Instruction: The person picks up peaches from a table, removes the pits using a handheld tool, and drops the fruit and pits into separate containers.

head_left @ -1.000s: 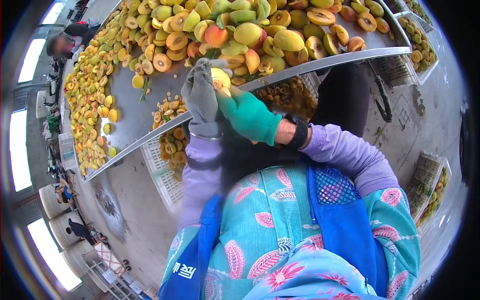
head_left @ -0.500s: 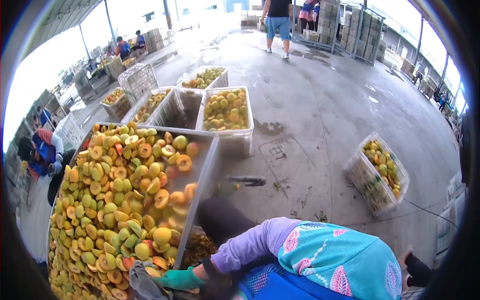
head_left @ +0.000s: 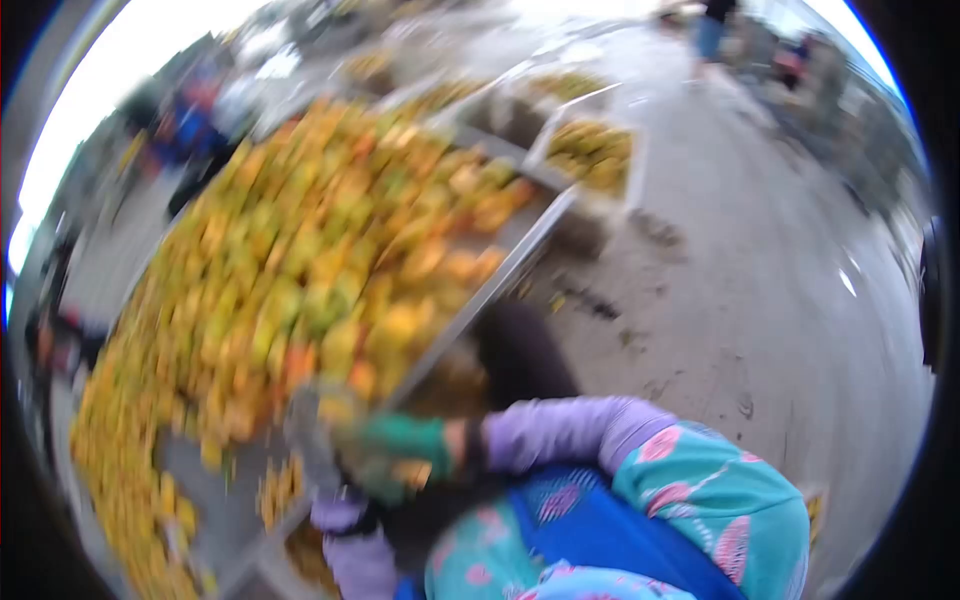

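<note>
Motion blur smears this view. My left hand, in a grey glove, is curled at a yellow-orange fruit at the lower centre. Beside it, my right hand in a green glove is closed, its fingertips close to the left glove. A small tan patch shows at the underside of the green glove; I cannot tell what it is. Both hands are over the near edge of a large tray heaped with halved yellow-green and orange stone fruit. A bare grey part of the tray shows left of my hands.
Behind the tray stand plastic crates, one with fruit in it. Another person in blue is at the far left; a person in dark top and blue shorts is farther back. Debris lies on the concrete floor at right.
The view has swung, so the tray, crates and my hands appear farther up and right. My left sleeve and a bare patch of tray now show. My hands remain close together.
</note>
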`<state>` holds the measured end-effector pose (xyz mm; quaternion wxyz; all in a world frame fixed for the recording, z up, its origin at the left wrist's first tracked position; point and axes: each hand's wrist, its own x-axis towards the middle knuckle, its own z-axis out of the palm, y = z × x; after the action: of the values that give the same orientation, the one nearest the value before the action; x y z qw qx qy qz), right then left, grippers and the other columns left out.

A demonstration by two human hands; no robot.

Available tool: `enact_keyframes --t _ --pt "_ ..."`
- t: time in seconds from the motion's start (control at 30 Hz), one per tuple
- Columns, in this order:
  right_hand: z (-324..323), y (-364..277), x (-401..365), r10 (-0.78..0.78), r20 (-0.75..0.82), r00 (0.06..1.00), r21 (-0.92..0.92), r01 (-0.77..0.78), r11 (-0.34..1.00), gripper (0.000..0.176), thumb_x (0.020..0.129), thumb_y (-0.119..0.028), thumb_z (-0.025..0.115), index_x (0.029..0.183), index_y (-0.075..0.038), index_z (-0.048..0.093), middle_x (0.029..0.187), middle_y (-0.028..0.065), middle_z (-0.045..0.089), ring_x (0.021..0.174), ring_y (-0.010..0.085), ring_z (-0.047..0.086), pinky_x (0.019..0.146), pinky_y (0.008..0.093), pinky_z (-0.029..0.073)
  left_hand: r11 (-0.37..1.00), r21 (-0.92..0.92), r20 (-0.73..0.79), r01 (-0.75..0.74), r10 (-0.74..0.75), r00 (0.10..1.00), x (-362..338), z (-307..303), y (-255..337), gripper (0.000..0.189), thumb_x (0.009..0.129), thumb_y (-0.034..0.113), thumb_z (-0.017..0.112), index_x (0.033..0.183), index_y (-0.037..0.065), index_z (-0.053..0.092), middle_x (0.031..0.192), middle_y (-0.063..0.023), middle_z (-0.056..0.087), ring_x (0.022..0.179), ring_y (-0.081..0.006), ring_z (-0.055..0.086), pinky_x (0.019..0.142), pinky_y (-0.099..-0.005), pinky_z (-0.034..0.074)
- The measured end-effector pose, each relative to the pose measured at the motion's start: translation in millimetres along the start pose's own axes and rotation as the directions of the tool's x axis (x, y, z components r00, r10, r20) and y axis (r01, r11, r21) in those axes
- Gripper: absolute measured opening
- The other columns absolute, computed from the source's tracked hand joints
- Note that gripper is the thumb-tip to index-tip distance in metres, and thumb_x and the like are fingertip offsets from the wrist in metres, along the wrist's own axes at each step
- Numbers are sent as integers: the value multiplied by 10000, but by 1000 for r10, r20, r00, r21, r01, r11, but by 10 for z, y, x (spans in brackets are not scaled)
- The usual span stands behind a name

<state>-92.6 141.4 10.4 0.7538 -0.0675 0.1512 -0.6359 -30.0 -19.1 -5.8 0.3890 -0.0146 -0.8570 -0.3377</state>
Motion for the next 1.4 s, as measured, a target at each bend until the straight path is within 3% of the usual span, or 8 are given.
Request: enact_keyframes --t 0.1,0.23,0.43,0.63,0.73,1.0,1.23,1.4 --pt "84 57 23 167 61 984 171 -175 970 393 965 -477 473 749 -149 470 516 -15 394 380 121 354 372 288 316 355 -715 149 603 -765 627 7 -52 441 279 969 215 479 960 -4 651 910 -131 671 838 -185 643 728 -298 530" --pt "327 119 -59 45 -221 974 -387 -130 913 337 957 -435 426 776 -150 431 500 -25 352 364 108 302 343 288 243 440 -719 65 539 -729 681 23 -88 673 265 988 185 483 912 -19 636 763 -95 666 641 -151 629 580 -251 508" --pt "38 80 55 249 487 837 221 -394 892 393 1007 -510 369 887 -166 516 546 -57 383 454 96 368 448 267 323 88 -874 144 477 -892 428 24 -181 802 335 907 358 615 942 26 651 803 -66 664 697 -168 631 648 -293 515" --pt "-253 -93 -215 309 -58 949 21 -308 951 341 1001 -495 406 1015 -170 510 588 -33 450 440 89 418 413 251 360 183 572 -107 799 -950 295 -519 -1196 648 396 828 324 636 1093 31 629 917 -150 669 785 -288 651 741 -418 507" --pt "-381 -70 -202 362 -227 904 -83 -388 918 407 989 -522 407 957 -133 524 567 -12 459 422 107 433 403 235 369 493 709 -135 505 -607 783 -38 -974 360 416 810 292 633 1177 95 617 1018 -173 645 894 -350 637 812 -440 481" --pt "-117 -173 -219 -247 -433 867 -544 -33 838 306 979 -449 480 952 -148 528 590 -22 442 433 93 402 365 254 297 578 796 213 180 -545 811 910 -114 -804 383 774 74 600 1150 124 542 1052 -249 592 942 -399 630 778 -452 517" --pt "-15 -191 210 -604 -58 795 -992 23 126 382 983 -379 469 1007 -2 528 666 182 598 617 326 614 578 431 484 345 -653 94 674 -846 525 150 -473 33 405 797 58 669 1180 9 549 1073 -145 636 875 -280 650 765 -348 544" --pt "-202 -67 356 -617 136 775 -978 6 -207 468 978 -412 443 1061 40 530 776 274 624 773 450 620 685 517 485 884 398 -69 245 -238 969 -44 -249 286 280 885 95 593 1156 24 592 1058 -136 639 933 -277 644 828 -349 533"
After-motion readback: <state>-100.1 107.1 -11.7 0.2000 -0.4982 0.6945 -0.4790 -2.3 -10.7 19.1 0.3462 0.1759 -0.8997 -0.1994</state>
